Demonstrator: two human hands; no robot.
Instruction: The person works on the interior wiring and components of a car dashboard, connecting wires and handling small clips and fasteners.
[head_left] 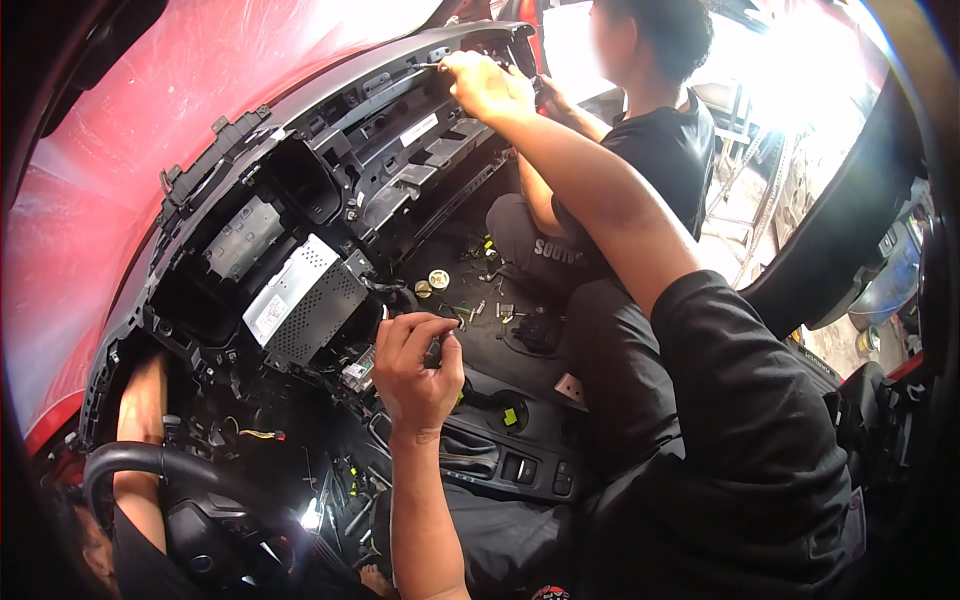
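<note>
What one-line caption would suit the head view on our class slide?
Right hand stretched to a stripped dashboard, left hand half-curled, a co-worker close by.

can't make out the tip of the thin tool (428, 66) in the right hand (490, 88), way too tiny from here. left hand (418, 370) is curled, so no clue if its fingertips pinch anything, and the left forearm (425, 520) gets chopped off at the bottom edge. the crouching co-worker (668, 150) has a blurred face, and one of their hands is partly hidden behind the right hand. second helper's forearm (143, 400) vanishes into the dashboard (340, 110), hand totally hidden. some floor bits (507, 312) are too small to name.
</note>
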